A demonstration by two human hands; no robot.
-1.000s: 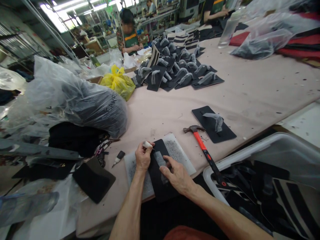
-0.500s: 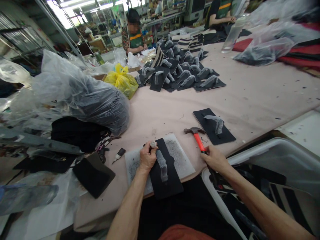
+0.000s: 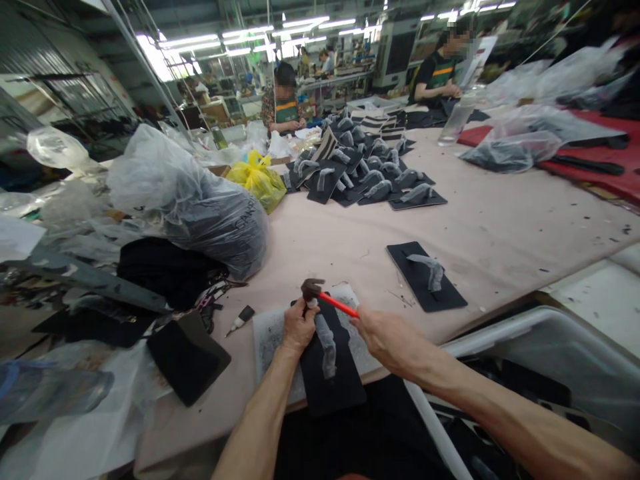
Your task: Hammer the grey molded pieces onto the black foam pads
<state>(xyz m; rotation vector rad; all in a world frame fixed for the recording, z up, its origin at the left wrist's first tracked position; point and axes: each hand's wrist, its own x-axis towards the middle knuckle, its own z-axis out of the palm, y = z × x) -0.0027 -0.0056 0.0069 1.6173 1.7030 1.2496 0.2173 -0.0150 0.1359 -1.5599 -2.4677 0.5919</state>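
Note:
My right hand (image 3: 384, 335) grips a claw hammer (image 3: 341, 305) by its red handle. The hammer's dark head is over the top of a short metal punch (image 3: 313, 303), at or very near contact. Closed around that punch is my left hand (image 3: 299, 327), which holds it upright at the far end of a black panel (image 3: 345, 393). A plastic-wrapped carrying handle (image 3: 327, 343) runs along the panel's middle. The punch's lower end is hidden by my fingers. Beneath the panel lies a speckled white board (image 3: 265, 343).
A second black panel with a wrapped handle (image 3: 427, 277) lies to the right, and a pile of similar panels (image 3: 370, 173) farther back. Bulging plastic bags (image 3: 220, 220) stand left. A small glue bottle (image 3: 241, 320) is near the board. A plastic bin (image 3: 540, 333) sits right. Co-workers sit beyond.
My right hand has swung the hammer left, from beside the board onto or just over the punch. My left hand stays on the punch. The camera view has tilted up slightly.

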